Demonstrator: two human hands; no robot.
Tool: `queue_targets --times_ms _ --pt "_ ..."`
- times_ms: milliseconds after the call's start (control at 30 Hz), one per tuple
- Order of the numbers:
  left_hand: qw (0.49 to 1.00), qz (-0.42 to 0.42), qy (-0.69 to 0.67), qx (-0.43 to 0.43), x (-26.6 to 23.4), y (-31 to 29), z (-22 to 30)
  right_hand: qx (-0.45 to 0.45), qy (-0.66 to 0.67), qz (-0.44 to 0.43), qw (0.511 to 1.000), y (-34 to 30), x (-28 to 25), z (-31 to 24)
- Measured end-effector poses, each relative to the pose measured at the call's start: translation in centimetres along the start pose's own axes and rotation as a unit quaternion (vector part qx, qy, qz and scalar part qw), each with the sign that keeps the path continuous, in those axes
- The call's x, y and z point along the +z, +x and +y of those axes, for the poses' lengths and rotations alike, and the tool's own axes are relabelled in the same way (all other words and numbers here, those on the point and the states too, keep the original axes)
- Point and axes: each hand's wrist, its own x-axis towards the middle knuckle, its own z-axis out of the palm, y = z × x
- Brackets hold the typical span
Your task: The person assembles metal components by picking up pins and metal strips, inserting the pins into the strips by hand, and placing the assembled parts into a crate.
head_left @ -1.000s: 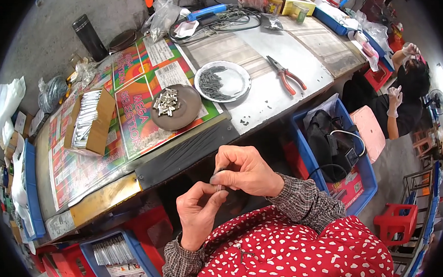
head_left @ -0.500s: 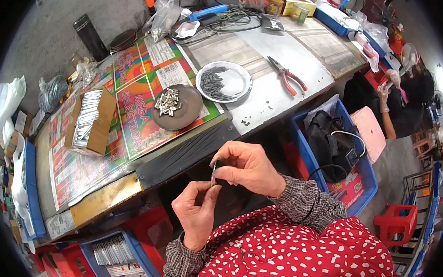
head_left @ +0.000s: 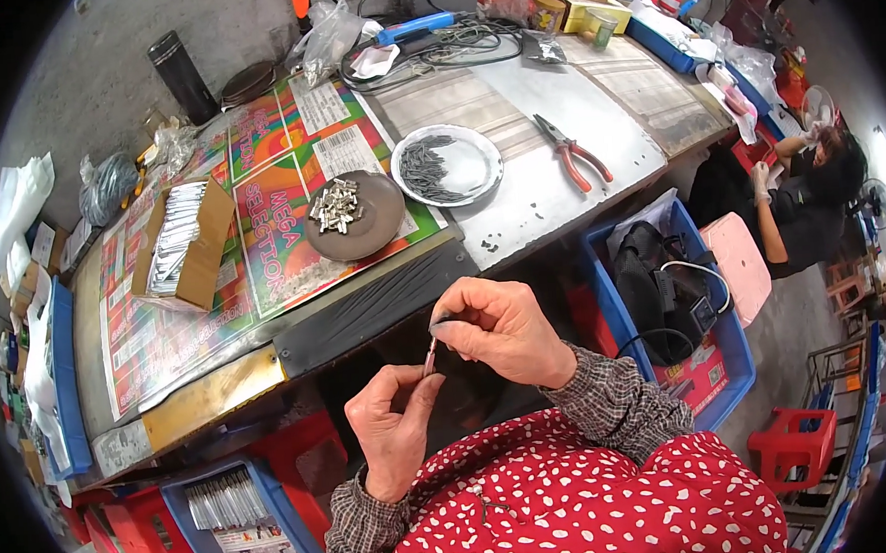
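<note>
My left hand [head_left: 391, 429] pinches a short, thin, pinkish metallic stick [head_left: 429, 360] upright between thumb and fingers, just off the table's front edge. Above it, my right hand [head_left: 506, 333] is closed at the stick's upper end, thumb against fingers. A dark bit shows at those fingertips, too small to name. Beyond my hands a brown round plate [head_left: 371, 235] carries a heap of small silvery pieces [head_left: 336, 206]. To its right a white plate [head_left: 478, 175] holds a pile of thin dark grey pieces [head_left: 427, 170].
Red-handled pliers [head_left: 575, 156] lie right of the plates. An open cardboard box [head_left: 216, 238] of silvery strips stands left. Blue crates flank me: one with a black bag [head_left: 653, 275], one with silvery sticks [head_left: 224, 500]. A gloved co-worker [head_left: 780, 199] sits at far right.
My right fingertips have shifted slightly up and right, so more of the stick shows between my hands. The co-worker at far right has lowered their gloved hand and leaned.
</note>
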Motion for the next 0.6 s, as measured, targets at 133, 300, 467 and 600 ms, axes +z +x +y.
queue_targets --times_ms 133,300,467,600 --pt "1.0 -0.009 0.015 -0.019 -0.29 -0.07 0.49 -0.059 -0.056 0.007 0.997 -0.26 0.23 -0.32" --pt "0.999 -0.01 0.004 -0.035 -0.29 -0.4 0.03 -0.042 -0.018 0.053 0.998 -0.29 -0.41 -0.05" --pt "0.999 -0.006 -0.007 -0.046 -0.64 -0.33 0.09 0.029 0.074 0.003 0.997 -0.19 0.25 0.13" --pt "0.999 -0.028 -0.021 -0.017 -0.5 -0.5 0.0 0.038 0.005 -0.048 0.998 -0.17 0.5 0.13"
